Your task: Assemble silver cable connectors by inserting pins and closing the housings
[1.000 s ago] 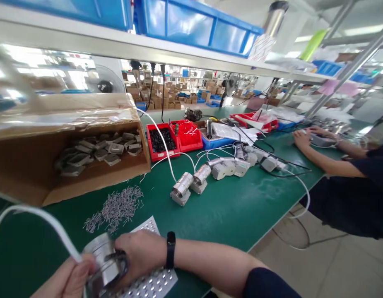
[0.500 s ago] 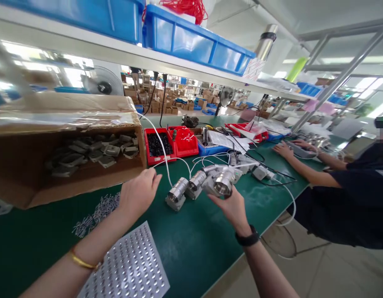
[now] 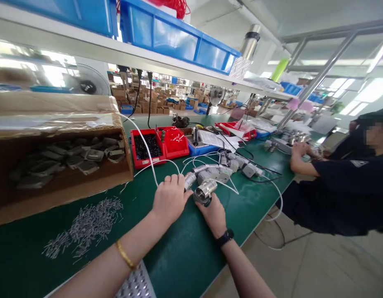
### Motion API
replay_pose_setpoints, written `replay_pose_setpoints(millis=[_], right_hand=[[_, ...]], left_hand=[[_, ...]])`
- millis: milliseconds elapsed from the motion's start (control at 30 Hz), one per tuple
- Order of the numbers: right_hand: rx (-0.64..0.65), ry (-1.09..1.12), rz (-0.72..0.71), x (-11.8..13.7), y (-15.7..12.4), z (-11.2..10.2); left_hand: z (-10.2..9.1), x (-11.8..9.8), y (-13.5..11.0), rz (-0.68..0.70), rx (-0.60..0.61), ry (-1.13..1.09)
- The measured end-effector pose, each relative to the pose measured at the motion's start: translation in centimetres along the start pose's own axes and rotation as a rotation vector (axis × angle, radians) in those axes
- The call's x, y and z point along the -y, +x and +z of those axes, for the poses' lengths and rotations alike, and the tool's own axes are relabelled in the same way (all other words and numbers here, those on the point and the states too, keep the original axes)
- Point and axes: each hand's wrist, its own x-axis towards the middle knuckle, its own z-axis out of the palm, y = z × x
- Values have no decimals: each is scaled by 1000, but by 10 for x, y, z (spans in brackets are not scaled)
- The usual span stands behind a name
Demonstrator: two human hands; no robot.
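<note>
My right hand (image 3: 214, 214) holds a shiny open-ended metal cylinder (image 3: 207, 188) on a dark grey base, its mouth facing me. My left hand (image 3: 170, 198) is curled, knuckles up, around another metal cylinder (image 3: 189, 181), most of which the hand hides. Both hands are close together, just above the green table (image 3: 175, 248). Right behind them lies a row of grey housings (image 3: 217, 173) with metal cylinders and white cables.
At left are a cardboard box (image 3: 127, 159) of grey metal parts and a pile of screws (image 3: 96, 219). A dimpled metal sheet (image 3: 141, 285) lies in front. Red bins (image 3: 148, 162) stand behind. A co-worker (image 3: 343, 174) works at right, under a shelf (image 3: 166, 62) with blue bins.
My left hand has moved right and forward, from above the table to the metal cylinders. My right hand has brought its cylinder lower and nearer. The view has shifted right.
</note>
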Motion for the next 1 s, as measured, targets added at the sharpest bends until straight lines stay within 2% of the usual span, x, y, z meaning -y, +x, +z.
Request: replay_pose_setpoints(millis=[67,133,233,300,500,733,867,1000], right_hand=[[9,-9,-19,5,-9,1],[24,-7,-41,7,-17,-2],[49,-1,-56,4,-20,-8],[53,-8,-46,2,-15,-9],[75,-17,-71,8,2,0],[114,5,-124,12,17,6],[96,-24,-106,20,27,13],[63,-76,-66,30,32,21]], left_hand=[[11,-19,21,-82,22,22],[27,-24,34,-131,41,22],[44,-17,37,-162,85,12],[48,-9,33,-150,115,-1],[36,7,18,-31,198,-26],[26,25,1,10,253,1],[27,28,3,19,271,5],[28,26,11,-7,344,-49]])
